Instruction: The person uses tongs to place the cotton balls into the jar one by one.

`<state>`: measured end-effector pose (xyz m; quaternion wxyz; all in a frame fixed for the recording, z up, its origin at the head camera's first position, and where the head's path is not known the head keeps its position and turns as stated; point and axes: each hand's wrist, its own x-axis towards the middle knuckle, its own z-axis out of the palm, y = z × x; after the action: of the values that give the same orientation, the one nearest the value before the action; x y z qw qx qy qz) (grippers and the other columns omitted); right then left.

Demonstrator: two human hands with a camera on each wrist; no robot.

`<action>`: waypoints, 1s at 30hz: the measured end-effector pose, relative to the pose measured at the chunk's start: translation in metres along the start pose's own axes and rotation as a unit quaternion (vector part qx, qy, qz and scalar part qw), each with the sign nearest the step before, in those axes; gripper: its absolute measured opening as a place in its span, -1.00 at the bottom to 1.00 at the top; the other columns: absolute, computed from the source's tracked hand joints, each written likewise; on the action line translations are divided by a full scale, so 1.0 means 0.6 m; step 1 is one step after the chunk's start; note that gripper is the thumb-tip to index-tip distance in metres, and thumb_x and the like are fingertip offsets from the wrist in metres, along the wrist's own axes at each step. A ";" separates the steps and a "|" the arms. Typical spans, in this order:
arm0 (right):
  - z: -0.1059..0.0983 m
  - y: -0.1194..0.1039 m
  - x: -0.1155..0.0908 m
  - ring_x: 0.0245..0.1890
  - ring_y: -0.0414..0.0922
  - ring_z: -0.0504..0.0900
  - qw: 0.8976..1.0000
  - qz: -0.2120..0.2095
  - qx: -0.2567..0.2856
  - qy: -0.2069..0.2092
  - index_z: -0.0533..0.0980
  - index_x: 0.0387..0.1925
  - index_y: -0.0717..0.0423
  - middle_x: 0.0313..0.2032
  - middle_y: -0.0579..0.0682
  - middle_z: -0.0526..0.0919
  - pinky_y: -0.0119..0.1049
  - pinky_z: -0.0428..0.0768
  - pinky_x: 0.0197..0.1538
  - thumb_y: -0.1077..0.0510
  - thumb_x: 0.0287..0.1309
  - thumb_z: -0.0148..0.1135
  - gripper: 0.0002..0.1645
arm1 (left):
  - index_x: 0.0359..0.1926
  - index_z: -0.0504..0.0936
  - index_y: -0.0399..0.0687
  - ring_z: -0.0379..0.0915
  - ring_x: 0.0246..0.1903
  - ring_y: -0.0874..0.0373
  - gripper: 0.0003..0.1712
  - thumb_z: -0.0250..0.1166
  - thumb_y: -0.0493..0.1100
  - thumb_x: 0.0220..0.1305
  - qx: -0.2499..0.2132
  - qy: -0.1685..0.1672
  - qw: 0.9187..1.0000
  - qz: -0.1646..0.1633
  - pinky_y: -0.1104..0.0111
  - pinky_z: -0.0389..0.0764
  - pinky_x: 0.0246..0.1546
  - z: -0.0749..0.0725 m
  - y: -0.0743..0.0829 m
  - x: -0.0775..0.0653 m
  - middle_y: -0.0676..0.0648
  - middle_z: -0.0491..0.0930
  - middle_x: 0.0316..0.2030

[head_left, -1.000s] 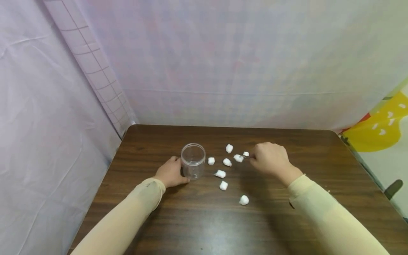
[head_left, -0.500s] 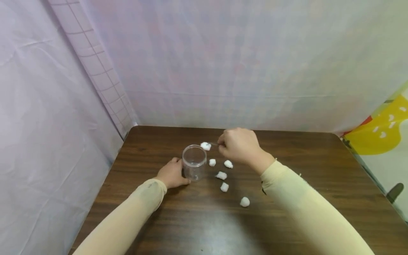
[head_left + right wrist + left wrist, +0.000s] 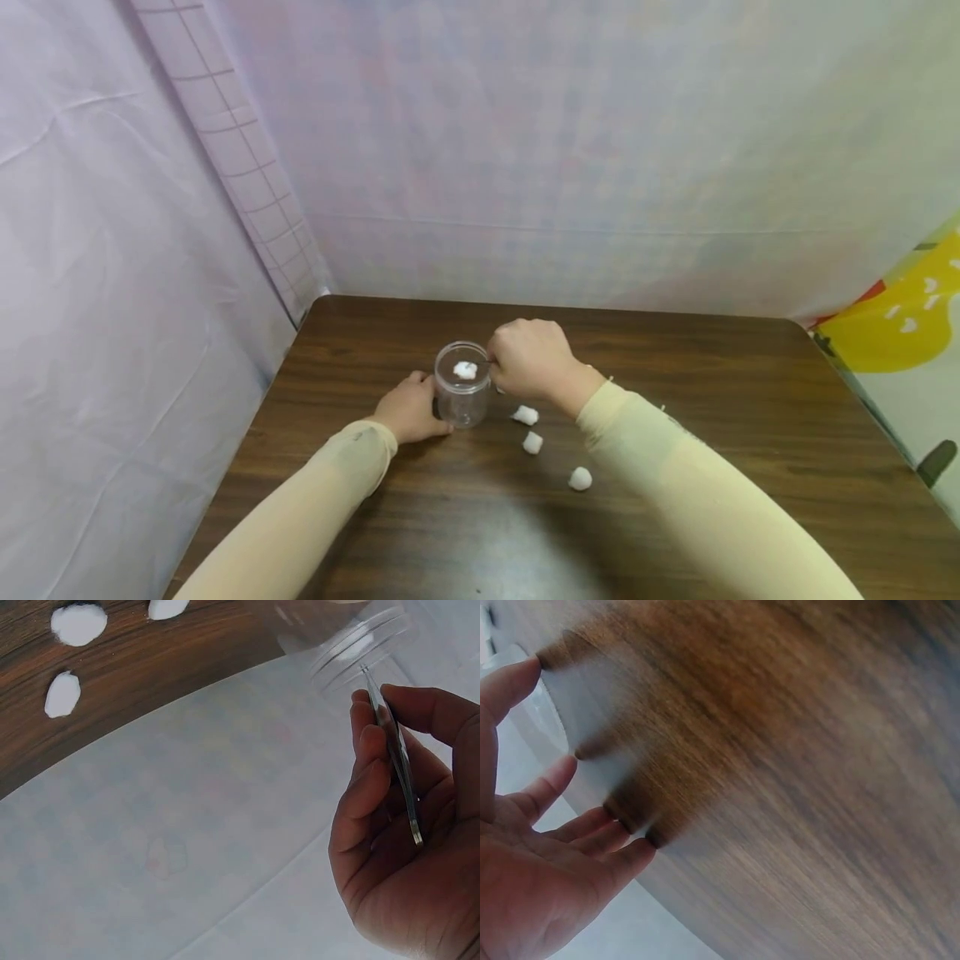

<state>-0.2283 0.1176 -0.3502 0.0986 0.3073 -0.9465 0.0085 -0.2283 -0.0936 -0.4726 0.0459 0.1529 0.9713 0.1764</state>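
Observation:
A clear, round, open-topped jar (image 3: 462, 410) stands upright on the brown wooden table (image 3: 360, 342). My left hand (image 3: 407, 410) holds it from the left, thumb low at the front and fingers behind; in the left wrist view the fingers (image 3: 592, 825) are spread and gently bent. My right hand (image 3: 531, 358), at the jar's right rim, pinches metal tweezers (image 3: 397, 750) between thumb and fingers. At the tweezers' tip a white cotton ball (image 3: 465, 370) appears within the jar's mouth; how deep it sits I cannot tell.
Loose cotton balls lie on the table: one (image 3: 526, 415) right of the jar, another (image 3: 532, 443) nearer me, a third (image 3: 580, 479) below my right forearm. My right hand mostly covers another spot of white. A pale curtain (image 3: 562, 167) hangs behind the table.
My right hand has moved left from the loose cotton balls to the jar, bringing one cotton ball in the tweezers over to its mouth. My left hand stays at the jar.

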 end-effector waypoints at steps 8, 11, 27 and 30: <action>0.002 0.000 0.000 -0.71 -0.15 0.39 1.000 0.000 -0.003 -0.005 0.37 -0.83 -0.16 -0.69 -0.18 0.44 -0.21 0.35 -0.74 0.18 -0.15 0.20 -0.69 | 0.08 0.57 -0.14 0.51 0.04 -0.16 -0.23 0.57 0.17 -0.09 0.003 -0.007 1.000 0.003 0.00 0.59 -0.03 -0.001 0.001 0.003 -0.30 0.46 0.16; 0.003 -0.001 -0.001 -0.71 -0.16 0.38 1.000 0.002 -0.004 -0.005 0.38 -0.82 -0.16 -0.68 -0.18 0.45 -0.22 0.35 -0.74 0.18 -0.15 0.20 -0.70 | 0.07 0.58 -0.12 0.51 0.05 -0.15 -0.25 0.56 0.17 -0.08 0.003 -0.009 1.000 0.006 0.01 0.59 -0.02 0.000 0.001 0.006 -0.29 0.46 0.16; -0.041 0.102 -0.074 -0.62 -0.17 0.45 0.996 0.090 0.014 -0.015 0.72 -0.45 -0.24 -0.52 -0.23 0.61 -0.18 0.39 -0.67 0.09 0.06 0.23 -0.82 | 0.18 0.54 -0.10 0.44 0.15 -0.20 -0.21 0.53 0.21 0.00 -0.003 -0.022 1.000 0.007 -0.08 0.55 0.03 0.002 -0.010 0.003 -0.30 0.39 0.26; -0.026 0.142 -0.092 -0.60 -0.15 0.44 0.992 0.117 0.020 -0.038 0.72 -0.47 -0.22 -0.53 -0.22 0.61 -0.17 0.38 -0.64 0.09 0.07 0.23 -0.83 | 0.21 0.52 -0.11 0.43 0.16 -0.21 -0.18 0.53 0.20 0.00 -0.003 -0.020 1.000 -0.006 -0.09 0.54 0.04 -0.005 -0.021 -0.008 -0.30 0.39 0.27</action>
<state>-0.2317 0.2199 -0.3416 0.0544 0.1962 -0.9787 0.0273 -0.2275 -0.1071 -0.4740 0.0670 0.1507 0.9706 0.1755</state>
